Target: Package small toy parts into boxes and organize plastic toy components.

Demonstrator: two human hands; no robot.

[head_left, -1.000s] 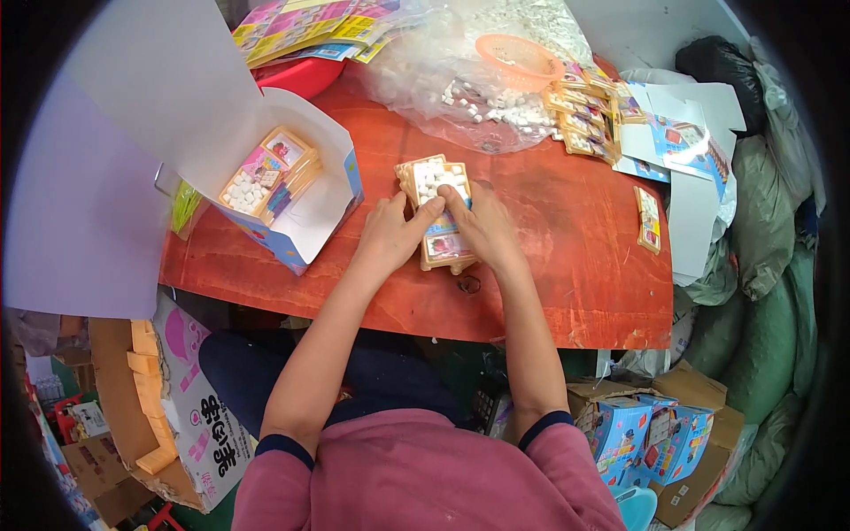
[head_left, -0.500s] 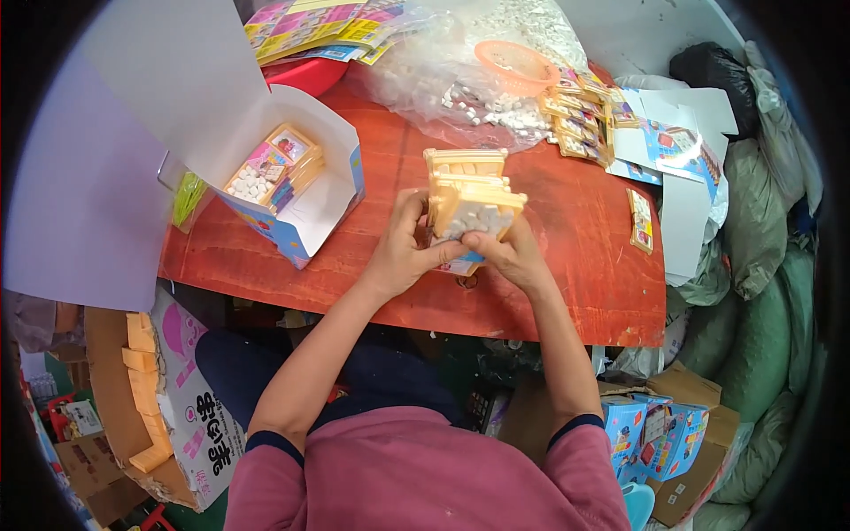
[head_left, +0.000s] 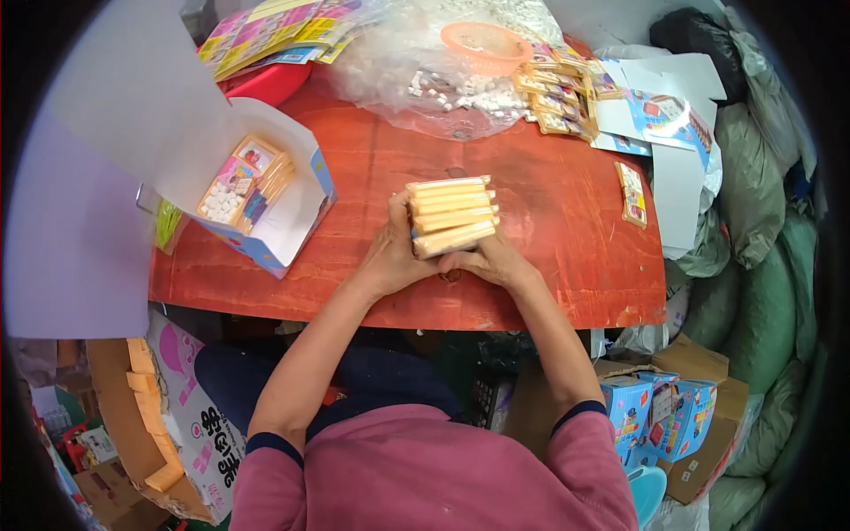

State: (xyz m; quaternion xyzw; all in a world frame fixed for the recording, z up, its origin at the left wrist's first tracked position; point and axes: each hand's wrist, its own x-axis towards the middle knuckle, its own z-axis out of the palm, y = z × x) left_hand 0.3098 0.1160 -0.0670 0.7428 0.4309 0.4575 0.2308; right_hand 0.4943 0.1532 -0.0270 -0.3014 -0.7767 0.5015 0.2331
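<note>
Both hands, left (head_left: pixel 396 257) and right (head_left: pixel 489 262), grip a stack of yellow cards (head_left: pixel 450 215) from its sides, fingers pressed against it, held above the red bench (head_left: pixel 549 221). An open box (head_left: pixel 257 195) lies to the left.

Both hands hide the lower part of the yellow card stack (head_left: pixel 451 215).
</note>
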